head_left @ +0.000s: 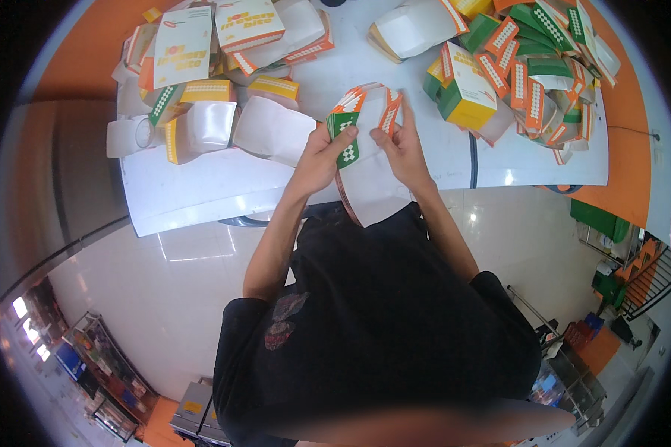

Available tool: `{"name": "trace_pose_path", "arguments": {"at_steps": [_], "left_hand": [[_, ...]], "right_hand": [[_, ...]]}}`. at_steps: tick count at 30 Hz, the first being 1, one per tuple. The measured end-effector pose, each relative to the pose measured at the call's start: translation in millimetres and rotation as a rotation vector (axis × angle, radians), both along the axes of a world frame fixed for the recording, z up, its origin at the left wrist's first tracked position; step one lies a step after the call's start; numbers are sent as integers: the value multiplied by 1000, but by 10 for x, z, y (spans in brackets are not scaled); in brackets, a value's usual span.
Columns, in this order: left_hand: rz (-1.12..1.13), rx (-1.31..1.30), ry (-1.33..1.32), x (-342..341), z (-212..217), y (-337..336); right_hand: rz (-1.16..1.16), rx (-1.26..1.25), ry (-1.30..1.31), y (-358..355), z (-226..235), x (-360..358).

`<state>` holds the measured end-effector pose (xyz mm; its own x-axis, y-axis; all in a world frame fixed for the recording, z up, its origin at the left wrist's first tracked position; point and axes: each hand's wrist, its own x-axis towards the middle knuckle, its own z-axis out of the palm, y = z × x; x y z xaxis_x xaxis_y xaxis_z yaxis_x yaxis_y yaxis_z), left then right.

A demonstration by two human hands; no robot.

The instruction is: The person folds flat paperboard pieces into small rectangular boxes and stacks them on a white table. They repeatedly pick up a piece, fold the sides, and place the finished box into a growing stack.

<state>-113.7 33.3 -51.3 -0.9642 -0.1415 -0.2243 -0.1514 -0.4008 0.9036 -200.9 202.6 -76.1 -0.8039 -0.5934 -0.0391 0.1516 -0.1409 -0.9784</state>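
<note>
Between my two hands, over the table's front edge, is a partly folded cardboard food box (373, 179), white inside with green and orange patterned flaps. My left hand (320, 158) grips its green side, thumb on the pattern. My right hand (405, 154) pinches the orange-edged flap on the other side, with the index finger pointing up along it. The long white panel hangs toward my black shirt. Left of my left hand lies an open white carton (273, 132). A green, yellow and white box (466, 89) stands to the right of my right hand.
The white table (194, 195) carries a pile of made-up boxes (183, 48) at the left and a heap of green and orange cartons (533, 82) at the right. Another open white carton (417, 31) lies at the back. A metal rack (101, 365) stands on the floor behind, lower left.
</note>
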Motion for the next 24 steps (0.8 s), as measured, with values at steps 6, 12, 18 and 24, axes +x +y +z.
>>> {"name": "trace_pose_path", "arguments": {"at_steps": [6, 12, 18, 24], "left_hand": [[226, -10, -50, -107, 35, 105], [357, -467, 50, -195, -34, 337], [332, -544, 129, -162, -63, 436], [408, -413, 14, -278, -69, 306]], "right_hand": [[21, 269, 48, 79, -85, -38], [-142, 87, -195, 125, -123, -112], [-371, 180, 73, 25, -66, -122], [-186, -10, -70, -14, 0, -203]]}}
